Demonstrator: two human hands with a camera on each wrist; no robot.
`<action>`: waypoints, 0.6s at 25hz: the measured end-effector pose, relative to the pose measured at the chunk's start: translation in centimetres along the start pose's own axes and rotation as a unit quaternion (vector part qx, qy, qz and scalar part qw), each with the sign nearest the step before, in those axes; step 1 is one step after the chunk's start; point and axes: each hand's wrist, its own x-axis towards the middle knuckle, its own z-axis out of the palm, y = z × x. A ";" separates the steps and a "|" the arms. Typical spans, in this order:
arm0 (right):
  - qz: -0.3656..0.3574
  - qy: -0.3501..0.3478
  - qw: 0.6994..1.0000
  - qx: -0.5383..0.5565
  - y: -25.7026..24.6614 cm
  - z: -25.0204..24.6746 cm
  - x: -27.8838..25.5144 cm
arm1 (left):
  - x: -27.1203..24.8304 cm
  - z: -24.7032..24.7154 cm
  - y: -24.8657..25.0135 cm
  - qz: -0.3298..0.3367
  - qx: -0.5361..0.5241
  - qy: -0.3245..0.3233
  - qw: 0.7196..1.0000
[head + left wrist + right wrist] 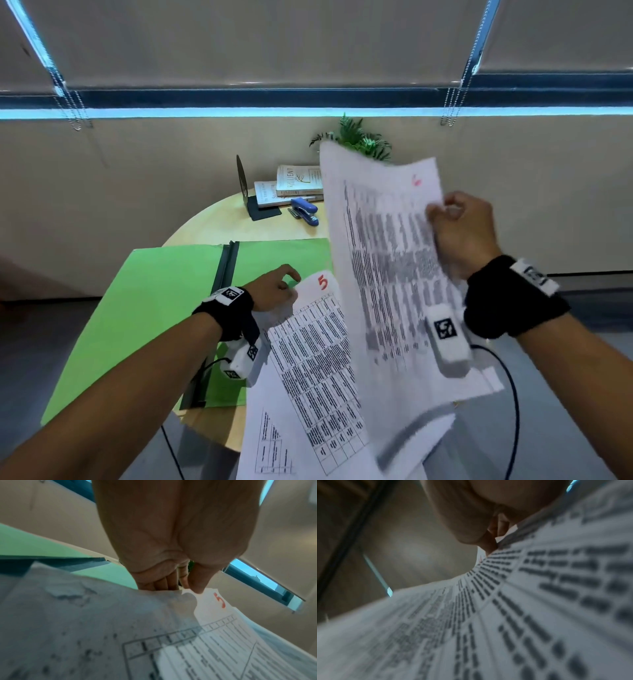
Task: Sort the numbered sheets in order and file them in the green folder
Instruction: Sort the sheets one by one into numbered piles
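We see the left hand pinching the white printed sheet marked red 5 over the open green card folder's right edge — the right hand clamps a blurred sheet, perhaps 6, raised.

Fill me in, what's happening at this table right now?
A person is sorting printed sheets above a round table. The left hand pinches the sheet marked 5 by its top corner. The right hand holds up another sheet, too blurred to read its red number. The green folder lies open on the table; no sheets visibly filed in it yet.
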 end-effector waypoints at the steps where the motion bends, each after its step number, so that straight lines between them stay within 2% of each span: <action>1: 0.004 -0.039 0.998 -0.054 1.5 0.8 -1.0 | -0.1 0.0 -0.1 -0.001 -0.046 0.009 0.999; 4: 0.070 -0.175 0.968 -0.165 6.1 3.4 -4.8 | -0.9 -0.3 1.0 -0.040 -0.112 0.001 0.993; 6: 0.068 -0.267 0.931 -0.240 8.8 5.1 -7.1 | -1.2 -0.9 1.5 -0.099 -0.154 -0.046 0.982; 7: 0.069 -0.291 0.917 -0.262 9.8 5.8 -8.0 | -1.2 -1.2 1.8 -0.119 -0.153 -0.072 0.978; 8: 0.076 -0.299 0.912 -0.272 10.5 6.5 -8.6 | -1.3 -1.4 2.0 -0.122 -0.121 -0.092 0.981; 10: 0.097 -0.291 0.917 -0.254 11.2 7.7 -9.3 | -1.2 -1.5 2.6 -0.077 0.037 -0.112 0.990; 12: 0.122 -0.275 0.930 -0.210 11.5 8.6 -9.6 | -0.9 -0.6 3.2 -0.036 0.162 -0.120 0.979; 15: 0.111 -0.289 0.921 -0.237 11.1 8.7 -9.5 | -1.0 0.8 3.6 -0.023 0.230 -0.079 0.970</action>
